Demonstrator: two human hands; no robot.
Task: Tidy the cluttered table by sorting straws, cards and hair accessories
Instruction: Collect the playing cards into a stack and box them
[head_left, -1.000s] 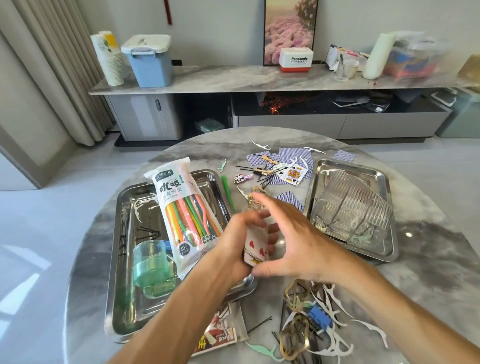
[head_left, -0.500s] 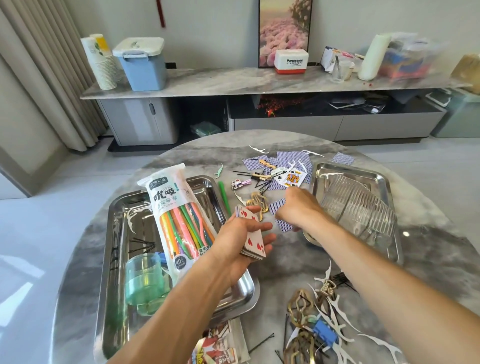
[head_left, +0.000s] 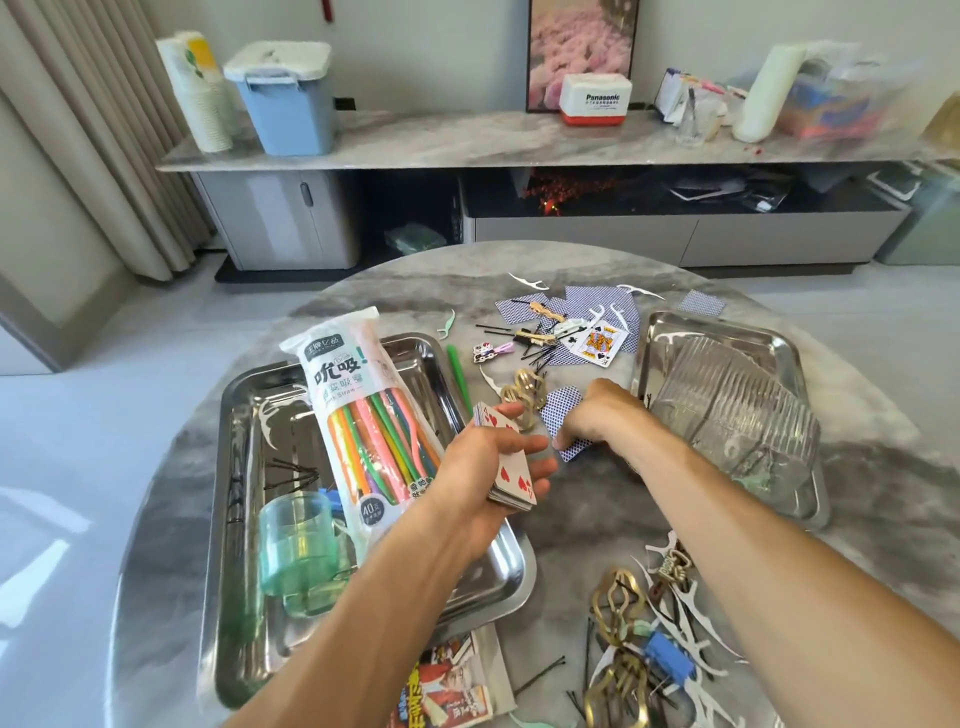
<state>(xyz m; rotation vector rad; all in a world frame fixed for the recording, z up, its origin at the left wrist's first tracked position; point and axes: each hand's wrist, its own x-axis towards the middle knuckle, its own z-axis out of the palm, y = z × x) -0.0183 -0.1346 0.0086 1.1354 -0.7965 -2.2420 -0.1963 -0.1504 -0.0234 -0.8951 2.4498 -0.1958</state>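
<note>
Head view: my left hand grips stack of cards, red four face up, above near right corner of left tray. My right hand lies on blue-backed card on table, fingers curled at its edge; pinch or mere touch, cannot tell. Gold hair clip just beside. More cards, hairpins and picks farther back. Straw pack leans in left tray with green cup. Right tray holds clear ribbed dish.

Round grey marble table. Directly on it: two steel trays, left and right; scattered blue-backed cards; loose green straw; gold hair clips; bobby pins; white floss picks.
</note>
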